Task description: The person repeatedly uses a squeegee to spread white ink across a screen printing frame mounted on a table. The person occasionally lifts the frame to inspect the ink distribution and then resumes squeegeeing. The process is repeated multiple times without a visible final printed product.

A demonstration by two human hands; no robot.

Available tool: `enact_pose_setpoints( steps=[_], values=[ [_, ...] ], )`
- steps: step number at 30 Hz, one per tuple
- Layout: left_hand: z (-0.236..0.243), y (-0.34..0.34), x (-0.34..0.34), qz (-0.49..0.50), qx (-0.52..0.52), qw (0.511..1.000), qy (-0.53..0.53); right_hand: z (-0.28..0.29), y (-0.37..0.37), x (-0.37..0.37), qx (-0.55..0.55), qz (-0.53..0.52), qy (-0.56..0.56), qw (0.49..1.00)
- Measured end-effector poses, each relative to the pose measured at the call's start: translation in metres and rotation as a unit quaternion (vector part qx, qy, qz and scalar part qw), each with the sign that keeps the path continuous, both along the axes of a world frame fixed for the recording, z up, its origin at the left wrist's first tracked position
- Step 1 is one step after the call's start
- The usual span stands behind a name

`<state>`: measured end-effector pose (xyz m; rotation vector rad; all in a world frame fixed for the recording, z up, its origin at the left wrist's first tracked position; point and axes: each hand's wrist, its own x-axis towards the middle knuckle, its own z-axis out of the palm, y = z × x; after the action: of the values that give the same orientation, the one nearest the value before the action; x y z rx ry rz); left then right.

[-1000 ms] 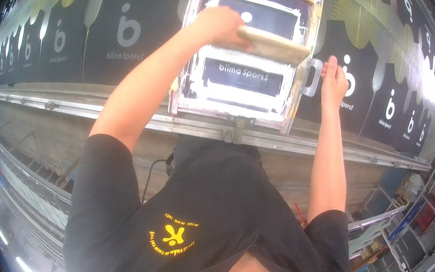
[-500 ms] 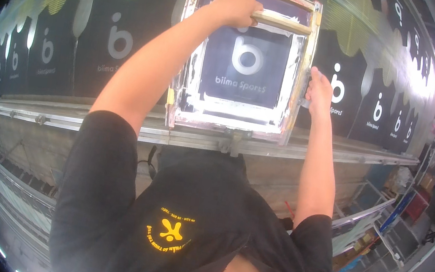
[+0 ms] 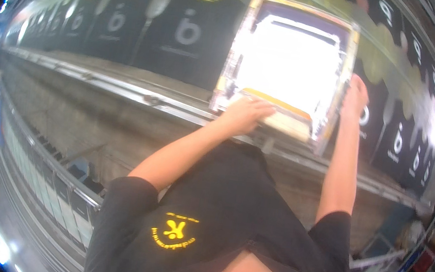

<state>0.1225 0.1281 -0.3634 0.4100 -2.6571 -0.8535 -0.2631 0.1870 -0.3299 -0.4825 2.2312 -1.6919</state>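
A screen-printing frame (image 3: 240, 43) with a worn, paint-smeared rim lies flat on top of the long table. Bright white covers most of its mesh (image 3: 291, 63). My left hand (image 3: 247, 115) is closed on the wooden handle of a squeegee (image 3: 290, 125), at the frame's near end. An orange strip shows along the squeegee's far side. At the frame's right rail my right hand (image 3: 355, 97) has its fingers curled against the edge; motion blurs them slightly. The cloth under the mesh is hidden.
Black shirt pieces (image 3: 188, 34) with pale prints lie in a row along the table on both sides of the frame. A metal rail (image 3: 92, 75) runs along the table's near edge. Shelving with boxes (image 3: 422, 262) stands at the lower right.
My left hand has drawn the squeegee from the frame's far end to its near end. The mesh, dark with a visible design before, is now mostly bright white. The view has shifted and tilted.
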Motion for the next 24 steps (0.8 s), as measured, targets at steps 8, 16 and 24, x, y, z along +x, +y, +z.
enact_pose_setpoints(
  steps=[8,16,24],
  values=[
    [0.042,-0.091,0.089,0.036,0.003,0.988,-0.152,-0.03,-0.076,0.127,-0.048,-0.014,-0.078,0.996],
    [0.052,-0.282,0.222,0.268,0.036,0.961,-0.06,-0.099,-0.215,0.274,-0.072,-0.013,-0.063,0.995],
    [0.049,-0.359,0.297,0.385,-0.005,0.922,-0.04,-0.088,-0.236,0.346,0.017,-0.056,0.068,0.996]
  ],
)
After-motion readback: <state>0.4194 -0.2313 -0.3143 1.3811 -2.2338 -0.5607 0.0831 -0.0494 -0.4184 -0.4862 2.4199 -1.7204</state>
